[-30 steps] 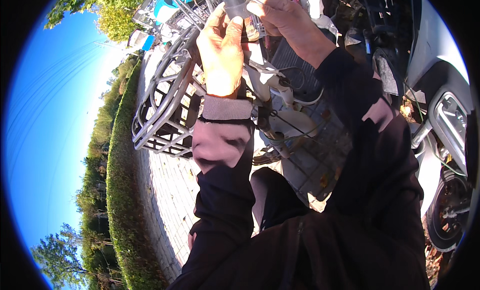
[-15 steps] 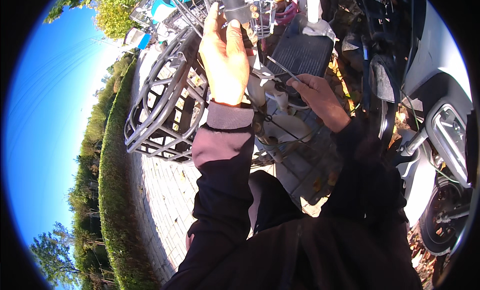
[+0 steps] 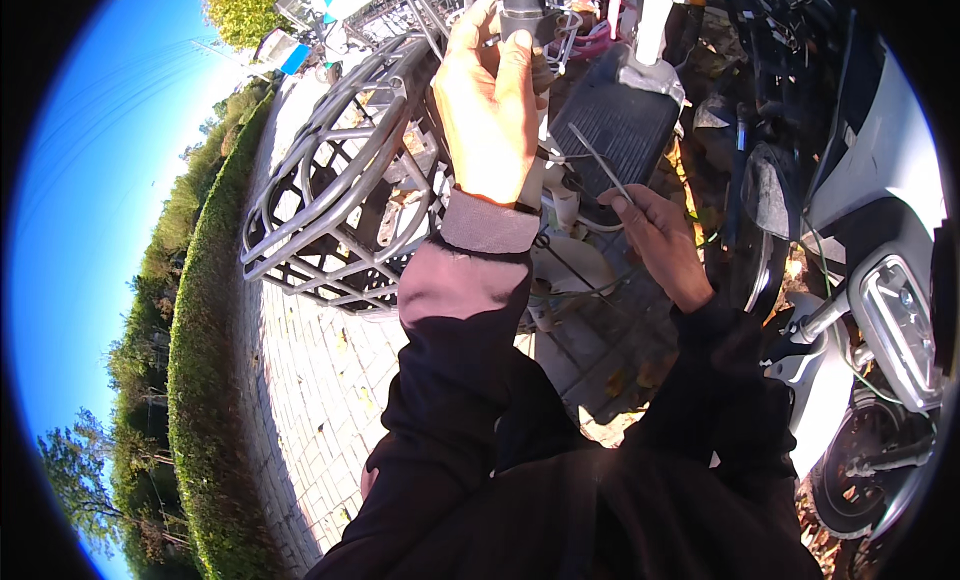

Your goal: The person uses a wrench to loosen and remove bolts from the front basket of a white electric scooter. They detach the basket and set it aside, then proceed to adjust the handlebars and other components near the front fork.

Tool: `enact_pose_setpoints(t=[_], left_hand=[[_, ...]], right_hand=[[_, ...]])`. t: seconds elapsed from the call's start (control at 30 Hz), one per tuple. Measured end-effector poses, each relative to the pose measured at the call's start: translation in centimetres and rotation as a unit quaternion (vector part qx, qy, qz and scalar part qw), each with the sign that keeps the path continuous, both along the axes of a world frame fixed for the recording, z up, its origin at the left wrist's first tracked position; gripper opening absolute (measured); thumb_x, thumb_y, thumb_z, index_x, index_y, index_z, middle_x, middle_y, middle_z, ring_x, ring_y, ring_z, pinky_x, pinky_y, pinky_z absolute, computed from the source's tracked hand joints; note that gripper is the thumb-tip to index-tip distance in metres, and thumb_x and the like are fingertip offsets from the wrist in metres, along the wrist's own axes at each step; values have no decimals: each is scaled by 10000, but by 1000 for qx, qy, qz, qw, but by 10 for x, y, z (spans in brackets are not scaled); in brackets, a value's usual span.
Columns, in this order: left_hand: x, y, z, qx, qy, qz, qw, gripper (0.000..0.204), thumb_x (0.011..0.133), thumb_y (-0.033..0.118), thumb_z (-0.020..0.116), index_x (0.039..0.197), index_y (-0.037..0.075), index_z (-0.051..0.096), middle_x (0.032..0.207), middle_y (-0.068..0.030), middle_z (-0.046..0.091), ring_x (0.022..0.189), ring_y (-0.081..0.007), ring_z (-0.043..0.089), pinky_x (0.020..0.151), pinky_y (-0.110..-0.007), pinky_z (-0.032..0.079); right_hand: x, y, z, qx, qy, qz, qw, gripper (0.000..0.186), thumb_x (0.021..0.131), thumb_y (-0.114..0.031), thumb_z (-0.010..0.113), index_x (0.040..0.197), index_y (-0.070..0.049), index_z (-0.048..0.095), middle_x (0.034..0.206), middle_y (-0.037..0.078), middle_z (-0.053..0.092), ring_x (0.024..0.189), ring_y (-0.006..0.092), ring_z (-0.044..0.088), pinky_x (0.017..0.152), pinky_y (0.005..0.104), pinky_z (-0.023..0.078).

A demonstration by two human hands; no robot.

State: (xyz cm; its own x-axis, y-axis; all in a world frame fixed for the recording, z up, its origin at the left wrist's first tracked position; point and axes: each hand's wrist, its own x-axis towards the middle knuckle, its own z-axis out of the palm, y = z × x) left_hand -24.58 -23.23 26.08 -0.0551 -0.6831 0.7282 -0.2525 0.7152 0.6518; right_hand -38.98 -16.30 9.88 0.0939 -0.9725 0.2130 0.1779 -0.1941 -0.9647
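My left hand (image 3: 490, 115) reaches up to a black cylindrical part (image 3: 523, 10) at the top of the view. Its thumb presses on the lower edge and the fingers curl round the left side; part of the grip is hidden. Lower and to the right, my right hand (image 3: 660, 245) is closed on a thin metal rod (image 3: 602, 162), which slants up and left from the fingers. The rod's tip is apart from the left hand, in front of a ribbed black footboard (image 3: 612, 115). Whatever lies inside the right fist cannot be made out.
A grey metal-barred basket (image 3: 350, 170) stands left of my left forearm. On the right are a white scooter body (image 3: 885, 100), its light (image 3: 900, 315) and a black wheel (image 3: 855, 470). Loose cables hang between. Brick paving (image 3: 320, 400) runs beside a hedge (image 3: 200, 380).
The view has shifted a little. My right hand has moved lower relative to the footboard, and the rod now points more steeply upward. My left hand stays at the black cylindrical part.
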Motion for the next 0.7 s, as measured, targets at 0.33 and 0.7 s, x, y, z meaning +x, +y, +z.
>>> enact_pose_setpoints(t=[0.33, 0.7], left_hand=[[6, -4, -2, -53, -152, 104, 982, 493, 936, -7, 596, 1415, 89, 530, 964, -84, 706, 773, -98, 656, 574, -238, 542], [1, 2, 10, 31, -78, 21, 996, 508, 908, 15, 672, 1396, 85, 547, 952, -23, 700, 758, -59, 638, 524, -191, 475]], right_hand=[[-19, 14, 55, -35, -20, -3, 999, 329, 1068, -262, 492, 1192, 4, 640, 643, -107, 303, 568, 1, 259, 511, 212, 203], [-48, 24, 106, -114, 3, -93, 989, 307, 1033, -180, 539, 1261, 5, 630, 673, -70, 412, 617, 23, 352, 546, 224, 282]])
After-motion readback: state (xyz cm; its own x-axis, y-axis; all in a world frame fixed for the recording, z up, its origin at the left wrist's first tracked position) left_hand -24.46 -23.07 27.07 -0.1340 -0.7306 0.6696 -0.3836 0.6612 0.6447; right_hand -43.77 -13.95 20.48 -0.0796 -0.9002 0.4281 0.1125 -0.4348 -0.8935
